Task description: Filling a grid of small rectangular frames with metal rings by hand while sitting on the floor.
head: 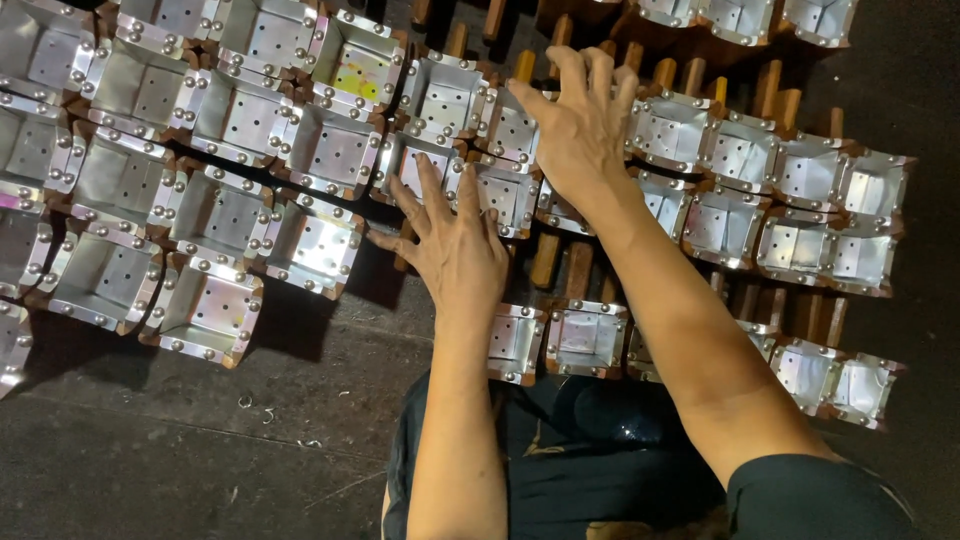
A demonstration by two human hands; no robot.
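Note:
Many small square metal boxes with riveted corners and wooden bases lie packed on a dark floor. My left hand (455, 240) rests flat with fingers spread on the boxes in the middle, its fingertips on one box (420, 165). My right hand (580, 120) reaches farther away, fingers spread over the boxes and the wooden pegs (525, 65) beyond them, touching a box (515, 130). Neither hand grips anything. Two boxes (585, 338) sit close to my body between my forearms.
A dense cluster of the metal boxes (200, 150) fills the left and far side. More boxes (800, 190) run along the right. Bare dark floor (200, 440) with small scraps lies at the near left. My dark clothing (600, 450) is below.

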